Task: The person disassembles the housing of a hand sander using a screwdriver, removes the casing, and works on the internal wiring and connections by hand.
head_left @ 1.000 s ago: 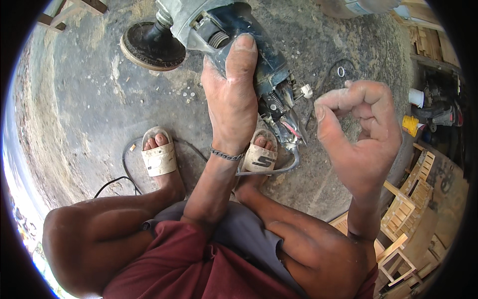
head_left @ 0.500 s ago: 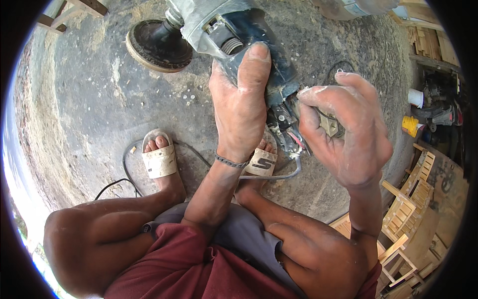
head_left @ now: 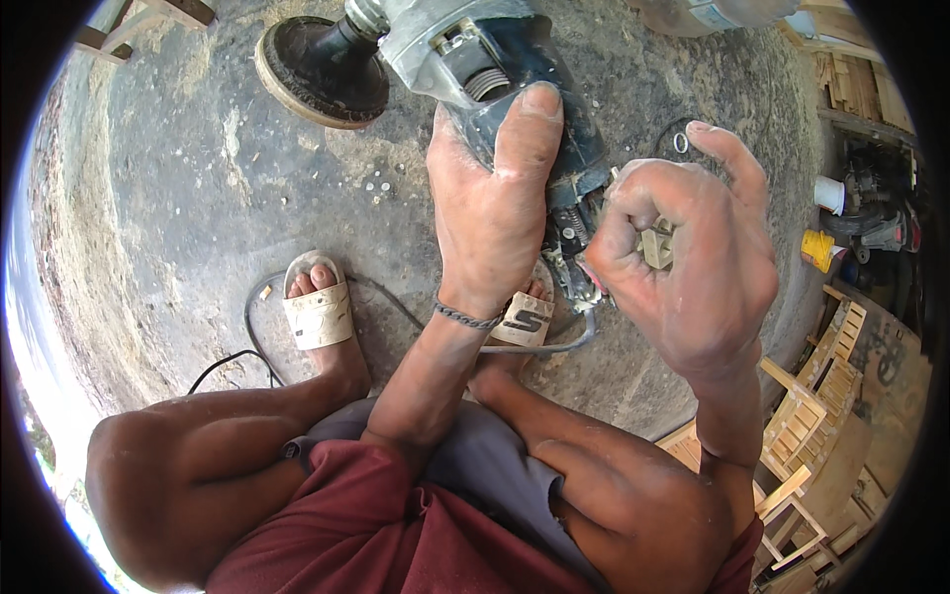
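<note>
My left hand (head_left: pixel 495 213) wraps around the dark blue body of an angle polisher (head_left: pixel 584 129), thumb on top. Its grey metal gear head points away from me, and a round black pad (head_left: pixel 322 74) sticks out to the left. At the near end the casing is off, so a spring and wires (head_left: pixel 574 243) show. Beside that bare end, my right hand (head_left: pixel 693 257) is closed in a pinch, with one finger raised. What its fingertips hold, if anything, is hidden. Through the curled fingers a yellowish-green piece (head_left: pixel 656 247) shows behind the hand.
A grey cord (head_left: pixel 539 348) runs from the tool past my sandalled feet on the stained concrete floor. A small pale ring (head_left: pixel 681 143) shows by my raised finger. Wooden frames (head_left: pixel 811 416), a yellow container (head_left: pixel 816 249) and a white cup (head_left: pixel 828 195) stand at right; a clear plastic container (head_left: pixel 708 15) is far off.
My left hand and the polisher have shifted slightly to the right. My right hand has turned and its fingers curl in more tightly beside the bare end.
</note>
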Demonstrator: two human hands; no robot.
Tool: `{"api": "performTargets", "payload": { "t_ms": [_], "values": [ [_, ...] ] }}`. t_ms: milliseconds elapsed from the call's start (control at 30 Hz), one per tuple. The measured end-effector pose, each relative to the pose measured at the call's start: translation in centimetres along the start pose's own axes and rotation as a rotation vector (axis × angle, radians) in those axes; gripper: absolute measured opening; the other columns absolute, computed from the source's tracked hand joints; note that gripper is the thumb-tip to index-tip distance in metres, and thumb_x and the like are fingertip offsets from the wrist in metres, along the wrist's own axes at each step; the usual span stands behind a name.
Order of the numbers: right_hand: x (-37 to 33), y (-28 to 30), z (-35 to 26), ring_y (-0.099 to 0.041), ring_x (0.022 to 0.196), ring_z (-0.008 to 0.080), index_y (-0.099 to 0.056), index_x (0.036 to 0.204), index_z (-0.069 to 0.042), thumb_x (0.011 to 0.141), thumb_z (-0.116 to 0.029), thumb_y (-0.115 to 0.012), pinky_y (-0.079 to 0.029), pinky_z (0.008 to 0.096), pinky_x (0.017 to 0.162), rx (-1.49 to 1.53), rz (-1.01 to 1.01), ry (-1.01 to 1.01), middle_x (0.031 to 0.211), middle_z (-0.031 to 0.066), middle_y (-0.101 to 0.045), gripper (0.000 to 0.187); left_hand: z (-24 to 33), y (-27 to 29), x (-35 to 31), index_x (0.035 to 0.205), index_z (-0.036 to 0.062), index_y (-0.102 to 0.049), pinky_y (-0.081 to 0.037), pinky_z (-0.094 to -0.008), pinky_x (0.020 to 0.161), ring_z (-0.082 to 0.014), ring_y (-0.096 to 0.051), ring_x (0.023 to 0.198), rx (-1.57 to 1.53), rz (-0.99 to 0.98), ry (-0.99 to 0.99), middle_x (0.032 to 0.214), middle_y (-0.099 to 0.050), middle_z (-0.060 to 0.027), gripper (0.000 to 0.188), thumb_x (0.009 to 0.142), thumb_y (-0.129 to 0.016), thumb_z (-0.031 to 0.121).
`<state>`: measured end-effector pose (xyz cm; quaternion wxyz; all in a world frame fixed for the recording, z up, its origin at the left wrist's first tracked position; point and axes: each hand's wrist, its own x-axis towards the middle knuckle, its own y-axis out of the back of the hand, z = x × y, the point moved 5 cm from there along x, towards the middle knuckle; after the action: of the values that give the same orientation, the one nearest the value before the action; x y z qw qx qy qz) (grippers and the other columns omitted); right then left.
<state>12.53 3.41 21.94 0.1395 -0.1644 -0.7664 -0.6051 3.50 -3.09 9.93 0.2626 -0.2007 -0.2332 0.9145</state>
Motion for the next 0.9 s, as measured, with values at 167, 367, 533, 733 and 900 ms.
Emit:
{"api": "performTargets", "payload": {
  "t_ms": [167,367,533,733,900],
  "values": [
    [-0.3,0.0,0.3,-0.063,0.067,0.0130,-0.059,0.099,-0.005,0.068,0.012,-0.074,-0.052,0.0442,0.095,-0.002,0.001,-0.099,0.079,0.0009,-0.064,0.039,0.2,-0.5,-0.2,0.121,0.0006,-0.060,-0.047,-0.0279,0.078,-0.0098,-0.054,0.085,-0.021,-0.018,-0.013,0.097,-0.063,-0.0006,0.040,0.097,-0.069,0.032],
    [-2.5,-0.3,1.1,-0.063,0.077,0.0086,-0.053,0.109,-0.001,0.074,0.019,-0.069,-0.052,0.0243,0.078,0.309,-0.024,-0.385,0.093,0.0080,-0.067,0.044,-0.2,-0.2,0.5,0.110,-0.0020,-0.061,-0.054,-0.0298,0.071,-0.0159,-0.066,0.078,0.093,0.025,-0.108,0.091,-0.067,-0.0089,0.038,0.102,-0.053,0.034],
    [-2.2,0.4,1.8,-0.068,0.086,0.0127,-0.052,0.114,0.000,0.078,0.017,-0.073,-0.054,0.0258,0.079,0.323,0.058,-0.307,0.097,0.0121,-0.070,0.046,-0.5,0.7,0.8,0.109,-0.0037,-0.061,-0.059,-0.0326,0.072,-0.0215,-0.072,0.079,0.013,0.046,-0.094,0.092,-0.070,-0.0142,0.040,0.103,-0.052,0.034],
    [-1.0,0.6,1.4,-0.073,0.090,0.0200,-0.056,0.113,-0.004,0.076,0.013,-0.077,-0.053,0.0415,0.095,0.083,-0.021,-0.067,0.096,0.0095,-0.074,0.046,0.2,0.1,0.5,0.109,-0.0039,-0.061,-0.058,-0.0329,0.073,-0.0209,-0.071,0.078,0.025,0.021,-0.090,0.093,-0.069,-0.0133,0.038,0.102,-0.052,0.033],
    [-0.7,0.7,0.7,-0.073,0.084,0.0192,-0.058,0.109,-0.006,0.075,0.011,-0.079,-0.050,0.0451,0.099,0.036,0.005,0.010,0.090,0.0065,-0.074,0.044,0.0,0.1,0.2,0.119,-0.0002,-0.060,-0.048,-0.0295,0.082,-0.0104,-0.055,0.089,-0.072,-0.026,0.002,0.101,-0.064,-0.0025,0.043,0.098,-0.069,0.036]
  ]
}}
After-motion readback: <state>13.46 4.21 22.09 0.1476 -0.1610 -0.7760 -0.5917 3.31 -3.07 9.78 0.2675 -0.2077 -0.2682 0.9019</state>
